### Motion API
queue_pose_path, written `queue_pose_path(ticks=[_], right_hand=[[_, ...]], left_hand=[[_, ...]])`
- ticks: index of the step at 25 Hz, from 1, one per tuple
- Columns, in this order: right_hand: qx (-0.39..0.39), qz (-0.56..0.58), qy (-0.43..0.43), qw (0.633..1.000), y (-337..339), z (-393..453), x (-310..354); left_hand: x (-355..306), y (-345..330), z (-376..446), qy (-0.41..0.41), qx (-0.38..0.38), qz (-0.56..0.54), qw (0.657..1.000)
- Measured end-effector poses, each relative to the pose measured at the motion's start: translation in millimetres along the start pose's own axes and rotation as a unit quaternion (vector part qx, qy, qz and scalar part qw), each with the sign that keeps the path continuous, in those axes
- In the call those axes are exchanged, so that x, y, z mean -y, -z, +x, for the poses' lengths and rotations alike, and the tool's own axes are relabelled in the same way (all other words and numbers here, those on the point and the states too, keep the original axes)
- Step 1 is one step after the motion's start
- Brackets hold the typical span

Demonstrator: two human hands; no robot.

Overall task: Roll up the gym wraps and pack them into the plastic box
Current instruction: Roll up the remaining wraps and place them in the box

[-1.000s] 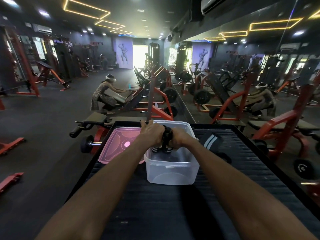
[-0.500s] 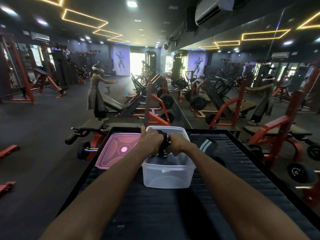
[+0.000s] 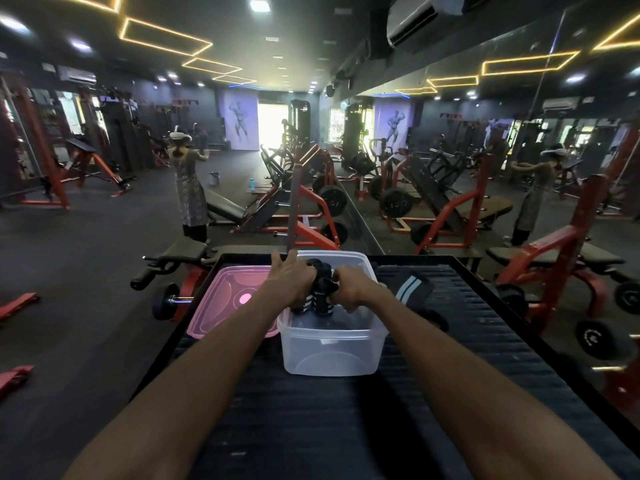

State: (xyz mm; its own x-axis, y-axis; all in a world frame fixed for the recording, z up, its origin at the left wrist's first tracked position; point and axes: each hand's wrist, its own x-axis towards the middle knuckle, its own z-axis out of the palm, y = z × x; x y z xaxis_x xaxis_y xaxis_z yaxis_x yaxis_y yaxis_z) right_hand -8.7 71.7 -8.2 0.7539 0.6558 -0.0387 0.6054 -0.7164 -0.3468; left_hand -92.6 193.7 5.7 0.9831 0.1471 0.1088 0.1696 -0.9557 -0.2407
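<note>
Pink lid (image 3: 232,304) lies left of clear box (image 3: 332,344). Left hand (image 3: 289,284) and right hand (image 3: 349,289) both clasp rolled wraps (image 3: 320,289), upright, directly above box mouth; hands equally near. Striped loose wrap (image 3: 410,287) waits right on dark ribbed table (image 3: 346,427). Gym machines, mirror wall beyond.

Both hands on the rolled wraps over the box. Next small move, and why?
Probably lower the rolled wraps to the floor of the plastic box and let go. The left hand and right hand hold them upright inside the rim, and another wrap lies flat on the table, still unpacked.
</note>
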Motion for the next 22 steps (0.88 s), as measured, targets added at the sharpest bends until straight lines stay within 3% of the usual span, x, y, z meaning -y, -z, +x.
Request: queue_pose_path(ticks=[8, 14, 19, 22], right_hand=[[-0.023, -0.025, 0.007, 0.999, 6, 3, 0], [-0.173, 0.067, 0.037, 0.982, 36, -5, -6], [-0.267, 0.097, -0.061, 0.957, 59, -29, -55], [-0.259, 0.120, -0.110, 0.952, 61, -44, -95]], left_hand=[[1, 11, 11, 0.014, -0.011, -0.027, 0.999], [-22, 35, 28, 0.004, -0.132, -0.150, 0.980], [-67, 38, 45, -0.011, -0.146, -0.201, 0.969], [-95, 39, 51, -0.028, -0.137, -0.216, 0.966]])
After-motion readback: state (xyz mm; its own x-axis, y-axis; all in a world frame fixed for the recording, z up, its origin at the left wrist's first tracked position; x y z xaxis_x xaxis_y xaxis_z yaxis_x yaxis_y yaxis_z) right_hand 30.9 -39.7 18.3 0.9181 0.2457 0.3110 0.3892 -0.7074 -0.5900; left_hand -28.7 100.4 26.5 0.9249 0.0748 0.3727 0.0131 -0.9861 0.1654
